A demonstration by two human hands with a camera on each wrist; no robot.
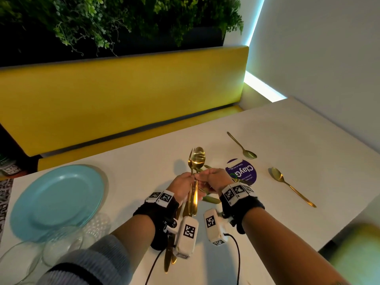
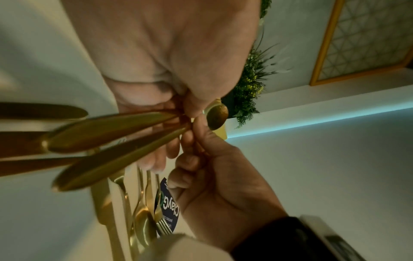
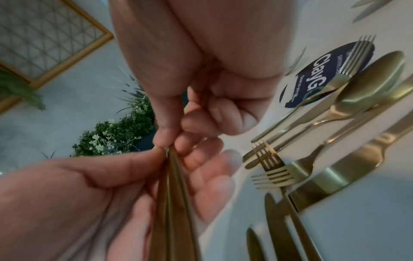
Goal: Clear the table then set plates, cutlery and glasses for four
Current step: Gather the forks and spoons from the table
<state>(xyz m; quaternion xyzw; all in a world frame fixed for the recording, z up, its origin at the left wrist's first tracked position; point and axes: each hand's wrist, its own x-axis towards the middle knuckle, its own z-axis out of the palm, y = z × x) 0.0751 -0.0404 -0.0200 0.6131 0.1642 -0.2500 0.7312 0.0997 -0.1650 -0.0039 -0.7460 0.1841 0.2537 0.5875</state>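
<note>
A bundle of gold cutlery (image 1: 196, 161) stands upright above the white table (image 1: 144, 161), with a spoon bowl and fork tines at the top. My left hand (image 1: 190, 178) grips the bundle's handles, which fan out below the palm (image 2: 100, 134). My right hand (image 1: 202, 175) pinches the necks of the same bundle from the right (image 3: 170, 141). More gold forks, a spoon and knives (image 3: 312, 141) lie in a loose pile on the table under my hands. Two single gold spoons (image 1: 242, 146) (image 1: 292, 187) lie further right. Stacked light-blue plates (image 1: 57, 200) sit at the left.
Clear glass pieces (image 1: 61, 245) stand at the near left beside the plates. A round purple "ClayGo" sticker (image 1: 245, 171) lies just right of my hands. A yellow bench (image 1: 123, 99) runs along the table's far side, a white wall stands to the right.
</note>
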